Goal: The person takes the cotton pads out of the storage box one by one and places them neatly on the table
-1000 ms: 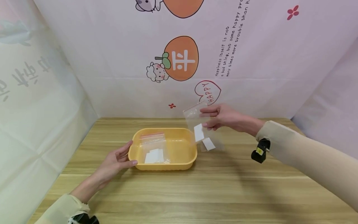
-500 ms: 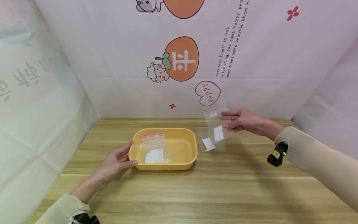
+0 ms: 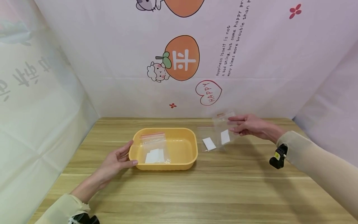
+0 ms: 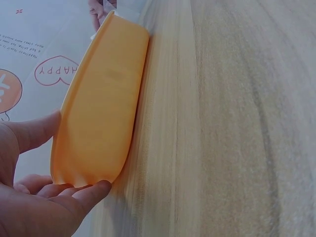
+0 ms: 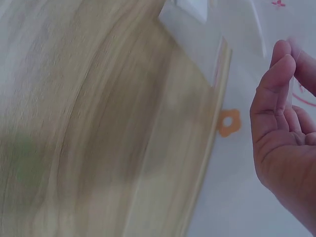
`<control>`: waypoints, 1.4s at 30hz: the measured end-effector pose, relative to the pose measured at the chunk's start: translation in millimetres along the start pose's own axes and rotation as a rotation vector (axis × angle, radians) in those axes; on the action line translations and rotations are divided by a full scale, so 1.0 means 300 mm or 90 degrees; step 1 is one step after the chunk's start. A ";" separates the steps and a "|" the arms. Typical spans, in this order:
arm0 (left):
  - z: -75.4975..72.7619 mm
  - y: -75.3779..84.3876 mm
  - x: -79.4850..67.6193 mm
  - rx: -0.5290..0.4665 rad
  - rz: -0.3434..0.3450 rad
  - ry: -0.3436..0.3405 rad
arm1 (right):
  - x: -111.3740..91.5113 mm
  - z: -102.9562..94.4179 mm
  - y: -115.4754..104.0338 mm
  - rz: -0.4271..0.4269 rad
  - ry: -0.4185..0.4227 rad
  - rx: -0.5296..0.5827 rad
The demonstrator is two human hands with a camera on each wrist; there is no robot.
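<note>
Zip bag (image 3: 224, 127) pinched at its top edge in my right hand (image 3: 246, 126), hanging low over the wooden table (image 3: 195, 193) at about three o'clock from the yellow tray (image 3: 167, 166). It is clear plastic with a white slip inside, and I judge its lower edge is at or just above the tabletop; I cannot tell whether it touches. In the right wrist view the fingers (image 5: 276, 94) are curled together on a thin film, and motion blur hides the rest.

Second clear bag (image 3: 208, 140) with its own white slip lies flat on the table just beside the held one, between it and the tray's right wall. Judging by this, I am at the point of laying the held bag down next to it; that calls for lowering it flat and freeing the pinch, clear of the lying bag so the two do not overlap.

My left hand (image 3: 117, 161) is spread, fingers straight against the tray's nine o'clock end, steadying it. Inside the tray rests a red-striped zip bag (image 3: 153, 149) with white slips. At twelve o'clock hangs a printed backdrop (image 3: 181, 59). Nothing stands in the way.
</note>
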State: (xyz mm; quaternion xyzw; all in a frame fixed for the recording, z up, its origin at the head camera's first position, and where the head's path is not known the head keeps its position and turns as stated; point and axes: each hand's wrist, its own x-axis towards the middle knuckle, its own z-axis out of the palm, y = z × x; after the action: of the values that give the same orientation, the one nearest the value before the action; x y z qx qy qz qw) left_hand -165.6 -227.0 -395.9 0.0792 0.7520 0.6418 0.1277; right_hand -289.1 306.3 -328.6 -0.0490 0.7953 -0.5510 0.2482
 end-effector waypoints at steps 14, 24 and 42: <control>0.000 0.000 0.000 -0.010 -0.001 -0.006 | 0.041 -0.068 0.095 0.009 -0.021 -0.081; -0.002 0.000 -0.001 -0.010 -0.001 -0.007 | 0.058 -0.069 0.117 0.013 -0.010 -0.183; 0.000 0.002 -0.005 -0.011 -0.006 -0.009 | 0.061 -0.050 0.164 0.007 0.041 -0.277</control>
State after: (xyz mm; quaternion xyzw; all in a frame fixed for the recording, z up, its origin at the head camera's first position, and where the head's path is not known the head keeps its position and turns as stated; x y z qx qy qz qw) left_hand -164.1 -227.4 -395.1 0.0791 0.7460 0.6469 0.1370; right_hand -302.1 331.8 -375.1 -0.0794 0.9031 -0.3663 0.2095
